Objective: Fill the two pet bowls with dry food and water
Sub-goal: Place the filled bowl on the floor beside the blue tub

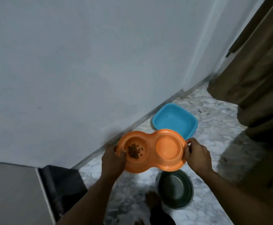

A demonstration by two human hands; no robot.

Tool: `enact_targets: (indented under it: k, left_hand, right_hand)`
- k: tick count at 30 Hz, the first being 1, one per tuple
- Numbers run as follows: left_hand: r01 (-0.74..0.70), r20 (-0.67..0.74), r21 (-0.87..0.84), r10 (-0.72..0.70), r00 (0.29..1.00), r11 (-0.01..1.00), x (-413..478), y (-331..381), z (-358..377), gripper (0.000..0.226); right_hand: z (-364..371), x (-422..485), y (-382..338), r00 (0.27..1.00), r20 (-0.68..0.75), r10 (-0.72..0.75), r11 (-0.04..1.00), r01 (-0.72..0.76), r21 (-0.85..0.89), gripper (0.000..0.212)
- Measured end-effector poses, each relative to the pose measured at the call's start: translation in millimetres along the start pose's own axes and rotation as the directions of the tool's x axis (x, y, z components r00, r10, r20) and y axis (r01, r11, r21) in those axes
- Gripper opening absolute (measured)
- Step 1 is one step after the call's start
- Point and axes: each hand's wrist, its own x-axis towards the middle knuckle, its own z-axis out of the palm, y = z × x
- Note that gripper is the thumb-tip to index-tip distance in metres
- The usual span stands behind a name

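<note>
A pale grey wall (83, 62) fills the upper view. A marbled floor (213, 132) meets its base. A blue square dish (174, 120) lies on the floor just beside the wall; a dark green bowl (175, 190) sits farther from it. A brown curtain (254, 78) hangs right of the wall.

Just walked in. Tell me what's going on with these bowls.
A person holds an orange plastic double pet bowl by its two ends. The left hand grips the end whose well has a small heap of brown dry food. The right hand grips the other end, whose well shows only a glint; I cannot tell if it holds water. On the marbled floor below sit a blue square plastic dish and a dark green round bowl.
</note>
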Motion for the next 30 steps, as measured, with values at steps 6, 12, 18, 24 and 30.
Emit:
enact_targets:
  k: [6, 12, 18, 24, 30]
  left_hand:
    - [0.017, 0.059, 0.045, -0.020, 0.998, 0.999, 118.9, -93.0, 133.9, 0.041]
    - [-0.002, 0.093, 0.040, -0.002, 0.996, 0.999, 219.5, -175.6, 244.0, 0.045]
    - [-0.066, 0.118, 0.062, 0.058, 0.991, 0.996, 301.2, -224.2, 322.4, 0.049]
    - [-0.137, 0.140, 0.074, 0.126, 0.982, 0.988, 357.3, -245.0, 370.0, 0.048]
    - [-0.138, 0.194, 0.120, 0.113, 0.974, 0.983, 380.3, -265.1, 393.5, 0.054]
  right_hand:
    - [163.9, 72.9, 73.5, 0.996, 0.058, 0.065, 0.998, -0.065, -0.006, 0.015]
    - [307.9, 125.9, 140.0, 0.995, 0.073, 0.071, 0.997, -0.071, 0.005, 0.015]
    - [409.3, 168.8, 185.6, 0.991, 0.082, 0.101, 0.994, -0.105, 0.043, 0.012]
    - [469.6, 206.3, 209.0, 0.982, 0.129, 0.136, 0.990, -0.140, 0.023, 0.009]
    - [497.4, 222.4, 215.7, 0.982, 0.126, 0.141, 0.990, -0.142, -0.001, 0.018]
